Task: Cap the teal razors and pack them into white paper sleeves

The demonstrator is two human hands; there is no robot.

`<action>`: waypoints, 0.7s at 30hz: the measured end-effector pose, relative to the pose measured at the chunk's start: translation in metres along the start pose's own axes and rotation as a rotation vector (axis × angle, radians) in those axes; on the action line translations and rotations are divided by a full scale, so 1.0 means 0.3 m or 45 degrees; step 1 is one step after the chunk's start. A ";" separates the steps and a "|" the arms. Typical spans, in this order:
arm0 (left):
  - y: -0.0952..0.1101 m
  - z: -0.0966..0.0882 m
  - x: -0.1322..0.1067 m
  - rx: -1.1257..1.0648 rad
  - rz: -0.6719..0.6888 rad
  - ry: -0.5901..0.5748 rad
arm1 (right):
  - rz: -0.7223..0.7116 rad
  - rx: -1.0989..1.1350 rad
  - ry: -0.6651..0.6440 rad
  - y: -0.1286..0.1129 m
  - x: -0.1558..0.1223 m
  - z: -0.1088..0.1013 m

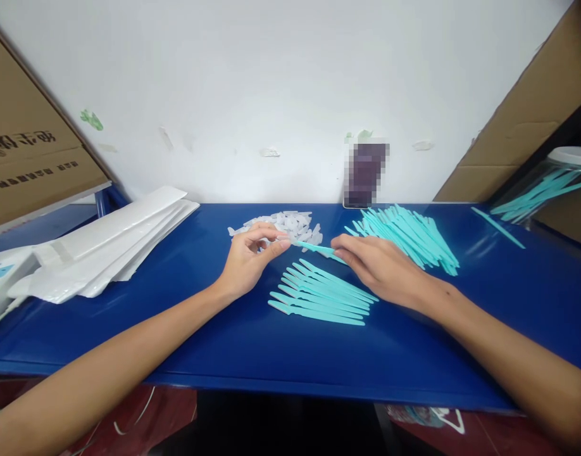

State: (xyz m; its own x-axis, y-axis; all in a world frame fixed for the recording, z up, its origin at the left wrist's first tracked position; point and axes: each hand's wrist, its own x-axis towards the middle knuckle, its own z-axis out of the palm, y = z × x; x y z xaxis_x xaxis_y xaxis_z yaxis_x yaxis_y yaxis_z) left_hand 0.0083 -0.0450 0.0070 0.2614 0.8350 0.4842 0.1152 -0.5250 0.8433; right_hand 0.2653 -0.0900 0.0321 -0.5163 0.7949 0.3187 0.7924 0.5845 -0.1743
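Observation:
My right hand [383, 266] is closed on the handle of a teal eyebrow razor [312, 246], which points left toward my other hand. Thumb and fingers of my left hand [247, 259] pinch together at the razor's blade end, on what looks like a small clear cap; the fingers partly cover it. Just behind the left hand lies a heap of translucent caps [297, 223]. Below the hands several teal razors [326, 297] are fanned out in a row. Beyond my right hand is a larger pile of teal razors [409, 237].
White plastic bags [129, 234] are stacked at the left, beside a cardboard box [38, 139]. A blurred phone [365, 174] leans on the wall. At the right, a single razor [498, 227] lies near a clear jar [542, 190] containing more. The blue table [214, 354] ends in front.

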 end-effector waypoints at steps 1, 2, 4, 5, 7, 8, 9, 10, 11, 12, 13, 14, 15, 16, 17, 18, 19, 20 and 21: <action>0.003 0.004 -0.005 0.039 0.040 -0.030 | -0.030 0.012 0.010 -0.007 0.000 0.004; 0.006 0.006 -0.009 0.087 0.090 -0.050 | -0.062 0.032 0.024 -0.015 0.001 0.009; 0.011 0.001 -0.011 0.245 0.223 -0.078 | -0.106 0.081 0.061 -0.029 0.001 0.015; 0.012 -0.007 -0.008 0.371 0.304 -0.093 | -0.109 0.100 0.084 -0.034 0.001 0.017; 0.010 -0.030 0.004 0.706 0.453 -0.137 | -0.074 0.104 0.137 -0.032 0.001 0.018; 0.006 -0.043 0.012 0.878 0.501 -0.166 | -0.038 0.087 0.153 -0.026 0.001 0.018; 0.001 -0.055 0.020 1.033 0.516 -0.198 | 0.003 0.062 0.155 -0.017 0.001 0.017; -0.005 -0.064 0.026 1.160 0.506 -0.234 | 0.043 0.034 0.143 -0.006 0.000 0.018; -0.011 -0.069 0.030 1.255 0.479 -0.275 | 0.077 0.011 0.116 0.006 0.000 0.019; -0.016 -0.071 0.031 1.322 0.441 -0.319 | 0.103 -0.004 0.074 0.017 -0.001 0.022; -0.021 -0.069 0.031 1.361 0.407 -0.359 | 0.119 -0.014 0.030 0.027 -0.002 0.025; -0.026 -0.065 0.028 1.379 0.377 -0.389 | 0.127 -0.029 -0.003 0.034 -0.002 0.028; -0.029 -0.060 0.025 1.382 0.352 -0.407 | 0.131 -0.055 -0.021 0.039 -0.002 0.030; -0.032 -0.055 0.022 1.378 0.331 -0.411 | 0.136 -0.087 -0.026 0.041 -0.003 0.031; -0.035 -0.050 0.019 1.373 0.313 -0.406 | 0.136 -0.117 -0.026 0.040 -0.003 0.031; -0.037 -0.048 0.017 1.370 0.297 -0.397 | 0.126 -0.136 -0.033 0.037 -0.003 0.029; -0.039 -0.047 0.016 1.369 0.285 -0.387 | 0.109 -0.137 -0.055 0.032 -0.004 0.026; -0.042 -0.048 0.016 1.367 0.273 -0.380 | 0.087 -0.118 -0.097 0.026 -0.005 0.022; -0.044 -0.050 0.017 1.365 0.262 -0.378 | 0.063 -0.089 -0.150 0.020 -0.006 0.017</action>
State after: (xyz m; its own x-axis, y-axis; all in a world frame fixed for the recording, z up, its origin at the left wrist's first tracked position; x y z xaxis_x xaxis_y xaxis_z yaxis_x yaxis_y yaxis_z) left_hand -0.0063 -0.0313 0.0017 0.5713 0.7190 0.3958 0.7685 -0.6379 0.0496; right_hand 0.2693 -0.0871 0.0256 -0.5071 0.8387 0.1987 0.8366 0.5344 -0.1205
